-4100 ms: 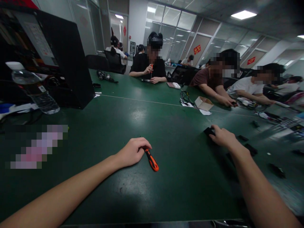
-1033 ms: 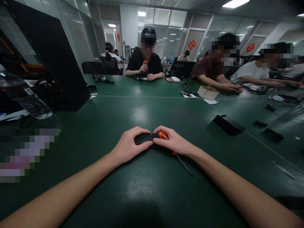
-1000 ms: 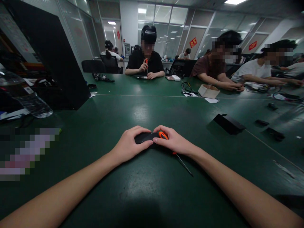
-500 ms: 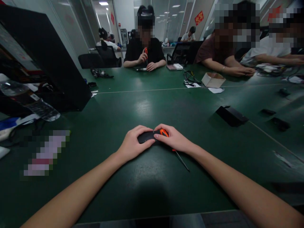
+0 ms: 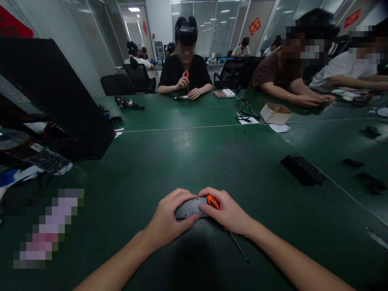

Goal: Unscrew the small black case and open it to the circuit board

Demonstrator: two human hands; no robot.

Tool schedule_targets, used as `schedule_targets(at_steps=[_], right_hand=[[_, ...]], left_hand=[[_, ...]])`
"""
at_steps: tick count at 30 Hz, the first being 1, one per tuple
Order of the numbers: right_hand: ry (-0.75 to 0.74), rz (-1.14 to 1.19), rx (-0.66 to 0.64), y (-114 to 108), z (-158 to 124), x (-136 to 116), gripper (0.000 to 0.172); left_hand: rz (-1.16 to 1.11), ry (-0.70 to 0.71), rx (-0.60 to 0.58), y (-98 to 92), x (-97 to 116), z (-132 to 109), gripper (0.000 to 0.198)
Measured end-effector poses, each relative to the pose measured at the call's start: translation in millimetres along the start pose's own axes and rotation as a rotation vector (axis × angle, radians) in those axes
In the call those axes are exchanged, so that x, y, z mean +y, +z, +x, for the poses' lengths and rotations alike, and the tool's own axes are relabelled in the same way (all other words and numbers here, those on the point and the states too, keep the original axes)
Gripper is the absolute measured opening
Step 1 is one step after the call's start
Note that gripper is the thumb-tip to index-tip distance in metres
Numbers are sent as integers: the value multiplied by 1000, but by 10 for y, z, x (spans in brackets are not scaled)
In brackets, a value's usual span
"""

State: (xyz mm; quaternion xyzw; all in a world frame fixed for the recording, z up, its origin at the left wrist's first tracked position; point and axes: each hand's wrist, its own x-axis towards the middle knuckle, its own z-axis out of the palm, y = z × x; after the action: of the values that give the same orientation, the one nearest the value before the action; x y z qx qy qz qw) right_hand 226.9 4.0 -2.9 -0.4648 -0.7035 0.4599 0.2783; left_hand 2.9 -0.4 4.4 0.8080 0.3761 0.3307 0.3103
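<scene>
At the near middle of the table, a flat dark grey case [image 5: 190, 207] with rounded ends and small dots like screw holes is held between both hands. My left hand [image 5: 169, 214] grips its left end, thumb along the near edge and fingers along the far edge. On the other end, the thumb of my right hand [image 5: 228, 210] presses the case's top. A screwdriver [image 5: 213, 202] with an orange and black handle is tucked in my right hand. Its thin shaft points toward me and to the right. My right palm hides part of the handle and the case's right end.
On the green table [image 5: 145, 173], a black box-shaped object [image 5: 303, 169] lies to the right. A tall black panel [image 5: 57, 97] and a plastic bottle [image 5: 51, 159] stand at left, near a blurred-out pinkish item [image 5: 51, 226]. Across sits a person [image 5: 185, 72] with a screwdriver; a small carton [image 5: 275, 113] is beyond.
The camera has tipped up, so everything sits lower in view. The case's top looks lighter grey as it catches the light. Both hands keep their hold.
</scene>
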Motion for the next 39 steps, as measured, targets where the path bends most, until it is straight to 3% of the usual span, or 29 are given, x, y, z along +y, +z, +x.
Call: schedule_targets(at_steps=[12,24,29,32,35,39], right_hand=[[36,-54,-47,-26,-17,-24,28],[-58,-8,43,-33,-2,-1,32],[-140,-175,69,-29,4,-58,33],[-176,-250,171,-116,16,-123,28],[-240,-308,355,-301,33,-315,27],[-520,-342,629,-493,71,-683,24]], left_hand=[[-22,-40,-58,-42,-24,20,35],[-8,-2,-9,14,-2,14,32],[28,64,0,25,-52,18,31],[50,70,24,40,-67,32,30],[66,71,9,60,-34,28,30],[125,112,6,94,44,-28,30]])
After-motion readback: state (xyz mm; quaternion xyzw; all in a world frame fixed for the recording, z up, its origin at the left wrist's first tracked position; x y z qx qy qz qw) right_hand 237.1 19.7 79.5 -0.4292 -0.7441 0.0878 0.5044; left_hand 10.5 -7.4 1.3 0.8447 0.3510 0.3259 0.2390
